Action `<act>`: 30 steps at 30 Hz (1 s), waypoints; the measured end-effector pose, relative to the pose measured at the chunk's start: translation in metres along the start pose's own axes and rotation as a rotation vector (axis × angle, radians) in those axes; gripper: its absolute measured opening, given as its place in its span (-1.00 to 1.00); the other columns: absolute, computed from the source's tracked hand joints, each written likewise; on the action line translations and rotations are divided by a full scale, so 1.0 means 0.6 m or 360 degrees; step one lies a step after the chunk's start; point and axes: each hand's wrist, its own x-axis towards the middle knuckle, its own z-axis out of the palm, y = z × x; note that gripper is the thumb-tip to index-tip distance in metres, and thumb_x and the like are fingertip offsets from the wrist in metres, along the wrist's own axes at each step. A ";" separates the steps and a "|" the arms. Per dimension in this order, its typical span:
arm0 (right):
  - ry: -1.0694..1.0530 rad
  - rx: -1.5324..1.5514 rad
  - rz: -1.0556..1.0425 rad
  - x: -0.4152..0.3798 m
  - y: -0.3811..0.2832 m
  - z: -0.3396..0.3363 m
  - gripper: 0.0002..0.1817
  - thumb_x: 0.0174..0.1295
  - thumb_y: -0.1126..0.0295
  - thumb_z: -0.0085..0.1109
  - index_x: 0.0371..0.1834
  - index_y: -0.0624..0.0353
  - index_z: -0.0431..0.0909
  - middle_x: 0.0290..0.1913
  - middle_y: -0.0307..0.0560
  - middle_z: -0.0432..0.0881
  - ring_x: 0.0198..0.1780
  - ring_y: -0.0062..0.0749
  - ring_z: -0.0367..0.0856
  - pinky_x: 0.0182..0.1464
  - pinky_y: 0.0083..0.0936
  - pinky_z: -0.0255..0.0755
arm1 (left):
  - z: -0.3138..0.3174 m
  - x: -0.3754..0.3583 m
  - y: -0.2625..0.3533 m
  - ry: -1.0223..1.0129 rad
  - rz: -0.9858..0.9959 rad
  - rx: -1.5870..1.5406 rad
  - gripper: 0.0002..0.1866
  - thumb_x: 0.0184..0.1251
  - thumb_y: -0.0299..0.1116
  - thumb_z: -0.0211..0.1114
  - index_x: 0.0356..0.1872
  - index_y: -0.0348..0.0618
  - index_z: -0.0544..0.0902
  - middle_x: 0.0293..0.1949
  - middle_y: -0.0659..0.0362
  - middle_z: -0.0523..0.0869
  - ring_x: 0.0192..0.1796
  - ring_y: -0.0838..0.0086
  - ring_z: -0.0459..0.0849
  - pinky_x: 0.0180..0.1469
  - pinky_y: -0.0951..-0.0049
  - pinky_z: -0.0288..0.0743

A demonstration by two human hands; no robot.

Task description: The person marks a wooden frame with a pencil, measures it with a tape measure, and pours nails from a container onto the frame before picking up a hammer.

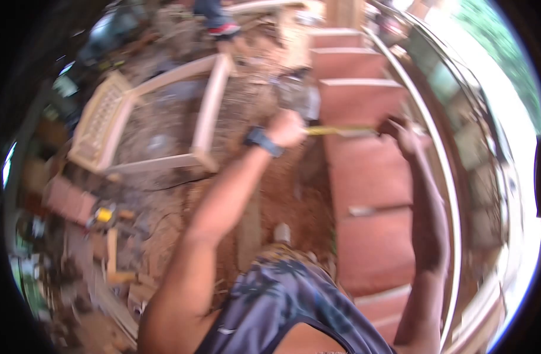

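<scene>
A yellow tape measure is stretched across a long reddish-brown shelf unit with pale-edged dividers. My left hand, with a dark watch at the wrist, is closed in a fist on the tape's left end, just left of the unit. Over the unit's right side, my right hand grips the other end, its fingers bent. Blur hides which hand has the tape's case.
A pale wooden frame with a carved or slatted end panel lies on the dirt floor at left. Wood offcuts and a yellow object are at lower left. Another person's leg shows at the top.
</scene>
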 end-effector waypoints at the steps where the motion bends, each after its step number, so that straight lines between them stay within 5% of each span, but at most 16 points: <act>1: -0.0047 0.0189 -0.0159 -0.002 0.000 0.002 -0.72 0.23 0.43 0.03 -0.33 0.45 0.68 -0.38 0.07 0.71 -0.37 -0.29 0.70 -0.21 -0.44 0.56 | -0.001 0.000 0.010 -0.0038 -0.0209 0.0009 -0.79 0.09 -0.22 0.28 -0.59 -0.03 0.78 -0.49 -0.04 0.74 -0.43 0.01 0.74 -0.36 0.04 0.61; 2: -0.0029 0.0235 -0.0223 -0.002 -0.003 0.006 -0.74 0.19 0.45 0.06 -0.38 0.47 0.67 -0.40 0.09 0.71 -0.44 -0.27 0.69 -0.29 -0.41 0.59 | -0.011 -0.004 0.001 -0.0012 0.0196 0.0116 -0.79 0.09 -0.21 0.28 -0.60 -0.02 0.78 -0.50 -0.01 0.76 -0.44 0.05 0.76 -0.36 0.07 0.64; 4: -0.0016 0.0317 -0.0169 -0.009 -0.011 0.009 -0.74 0.17 0.46 0.06 -0.40 0.48 0.67 -0.41 0.09 0.70 -0.42 -0.26 0.71 -0.29 -0.43 0.61 | -0.014 -0.010 0.020 0.0123 -0.0163 0.0073 -0.77 0.14 -0.19 0.29 -0.61 0.00 0.78 -0.50 0.04 0.77 -0.43 0.10 0.78 -0.33 0.10 0.67; 7: 0.0001 0.0330 -0.0177 0.005 0.010 0.010 -0.75 0.16 0.47 0.06 -0.40 0.47 0.67 -0.42 0.09 0.69 -0.42 -0.26 0.72 -0.30 -0.45 0.60 | 0.110 0.012 -0.048 0.0144 -0.0188 -0.0358 -0.75 0.21 -0.19 0.30 -0.60 0.02 0.78 -0.52 0.08 0.77 -0.42 0.14 0.81 -0.30 0.13 0.70; 8: -0.0007 0.0276 -0.0211 0.007 0.019 0.006 -0.77 0.15 0.50 0.06 -0.38 0.47 0.68 -0.39 0.08 0.70 -0.42 -0.27 0.72 -0.30 -0.44 0.60 | 0.018 0.000 -0.006 0.0037 -0.0061 0.0133 -0.74 0.27 -0.21 0.29 -0.58 0.00 0.79 -0.54 0.12 0.76 -0.41 0.16 0.81 -0.29 0.15 0.72; 10: 0.0007 0.0205 -0.0214 0.005 0.017 0.005 -0.75 0.18 0.49 0.02 -0.40 0.47 0.66 -0.40 0.08 0.69 -0.41 -0.28 0.71 -0.30 -0.44 0.58 | 0.042 0.005 -0.011 0.0015 -0.0304 0.0009 -0.74 0.27 -0.19 0.31 -0.57 0.00 0.79 -0.53 0.16 0.77 -0.40 0.18 0.82 -0.30 0.15 0.73; 12: -0.0021 0.0229 -0.0304 0.011 0.016 0.008 -0.74 0.19 0.47 0.01 -0.41 0.46 0.65 -0.39 0.08 0.69 -0.41 -0.29 0.70 -0.30 -0.44 0.56 | -0.010 -0.004 0.002 -0.0098 0.0237 0.0466 -0.74 0.25 -0.17 0.33 -0.58 0.00 0.80 -0.53 0.16 0.78 -0.40 0.20 0.81 -0.27 0.12 0.73; 13: -0.0041 0.0245 -0.0380 0.007 0.020 0.005 -0.73 0.19 0.45 0.00 -0.43 0.45 0.64 -0.39 0.08 0.69 -0.40 -0.29 0.69 -0.29 -0.44 0.55 | -0.015 -0.004 0.008 -0.0031 -0.0096 0.0064 -0.75 0.23 -0.15 0.33 -0.56 0.02 0.82 -0.50 0.15 0.80 -0.40 0.21 0.80 -0.21 0.11 0.72; 15: 0.0013 0.0092 -0.0267 0.006 0.019 0.004 -0.69 0.16 0.37 -0.02 -0.44 0.45 0.62 -0.34 0.12 0.69 -0.34 -0.27 0.69 -0.20 -0.41 0.54 | -0.017 -0.003 0.002 -0.0048 0.0152 0.0081 -0.72 0.24 -0.11 0.31 -0.53 0.01 0.83 -0.48 0.07 0.79 -0.38 0.11 0.78 -0.22 0.10 0.68; 16: -0.0003 0.0219 -0.0266 0.010 0.036 -0.003 -0.67 0.18 0.35 -0.01 -0.41 0.46 0.62 -0.35 0.12 0.69 -0.34 -0.25 0.70 -0.18 -0.40 0.55 | 0.003 -0.001 -0.004 0.0004 -0.0073 -0.0112 -0.70 0.25 -0.08 0.31 -0.51 -0.03 0.83 -0.48 0.01 0.76 -0.40 0.06 0.76 -0.24 0.07 0.65; 17: -0.0238 0.0274 -0.0622 0.019 0.057 -0.022 -0.70 0.19 0.40 0.01 -0.37 0.49 0.62 -0.36 0.12 0.70 -0.34 -0.24 0.72 -0.19 -0.40 0.57 | -0.009 -0.002 -0.003 -0.0019 -0.0076 -0.0241 -0.70 0.25 -0.08 0.33 -0.48 -0.05 0.83 -0.46 -0.02 0.76 -0.39 0.03 0.76 -0.26 0.04 0.63; 18: -0.0169 0.0246 -0.0531 0.024 0.060 -0.026 -0.73 0.21 0.46 -0.01 -0.36 0.48 0.64 -0.35 0.10 0.72 -0.33 -0.26 0.74 -0.20 -0.40 0.59 | -0.025 -0.001 0.000 -0.0035 0.0085 -0.0081 -0.71 0.25 -0.08 0.35 -0.44 -0.06 0.83 -0.45 -0.03 0.76 -0.36 0.02 0.76 -0.26 0.03 0.62; 20: -0.0064 0.0324 -0.0382 0.000 0.012 -0.007 -0.74 0.24 0.53 -0.02 -0.33 0.45 0.69 -0.37 0.05 0.73 -0.36 -0.32 0.75 -0.21 -0.42 0.62 | -0.027 -0.005 0.002 -0.0046 -0.0287 -0.0412 -0.71 0.28 -0.10 0.38 -0.32 -0.10 0.86 -0.38 -0.08 0.79 -0.31 0.00 0.78 -0.18 0.07 0.63; 22: 0.0014 0.0476 -0.0221 0.022 0.044 -0.005 -0.71 0.25 0.52 -0.02 -0.27 0.45 0.72 -0.39 0.06 0.75 -0.37 -0.33 0.75 -0.21 -0.44 0.63 | -0.047 -0.007 0.011 -0.0085 -0.0193 -0.0347 -0.71 0.30 -0.12 0.35 -0.27 -0.14 0.86 -0.33 -0.13 0.79 -0.26 -0.02 0.79 -0.14 0.11 0.63; 24: -0.0041 0.0515 -0.0156 0.019 0.038 -0.008 -0.75 0.34 0.50 0.05 -0.22 0.47 0.69 -0.35 0.09 0.70 -0.33 -0.29 0.70 -0.14 -0.39 0.62 | -0.052 -0.004 0.020 -0.0147 -0.0454 -0.0454 -0.70 0.31 -0.14 0.34 -0.25 -0.16 0.85 -0.31 -0.13 0.79 -0.25 -0.01 0.79 -0.12 0.12 0.63; 30: -0.0028 0.0259 -0.0176 0.016 0.023 -0.004 -0.73 0.30 0.51 0.02 -0.21 0.47 0.70 -0.34 0.11 0.73 -0.32 -0.29 0.73 -0.10 -0.39 0.65 | -0.057 0.001 0.020 -0.0191 -0.0470 -0.0468 -0.69 0.31 -0.15 0.32 -0.22 -0.19 0.85 -0.29 -0.14 0.80 -0.21 -0.01 0.80 -0.07 0.12 0.63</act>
